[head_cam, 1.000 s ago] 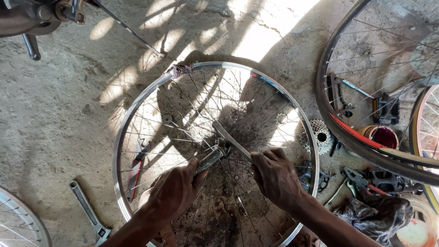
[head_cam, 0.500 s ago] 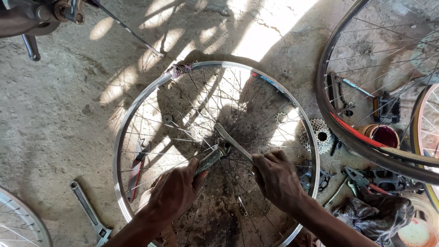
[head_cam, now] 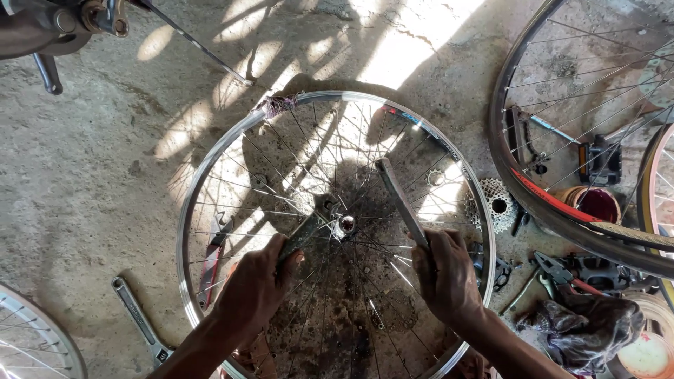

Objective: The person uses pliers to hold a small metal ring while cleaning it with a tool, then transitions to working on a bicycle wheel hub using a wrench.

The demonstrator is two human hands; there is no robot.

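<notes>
While the spoked wheel rim (head_cam: 210,189) lies flat on the concrete floor (head_cam: 84,182), I have both hands at its hub (head_cam: 345,225): the left hand (head_cam: 258,286), fingers wrapped round a flat wrench (head_cam: 303,235) seated on the hub from the near left, and the right hand (head_cam: 444,275), fingers closed on a second flat wrench (head_cam: 400,202) angling away up and right of the hub. Working it well, in my judgement, means bracing one wrench and turning the other squarely, clear of the spokes. I count two wrenches in hand, one spanner (head_cam: 139,319) left of the rim, one sprocket cluster (head_cam: 491,203) right of it, and three other wheels in part at the frame's edges.
</notes>
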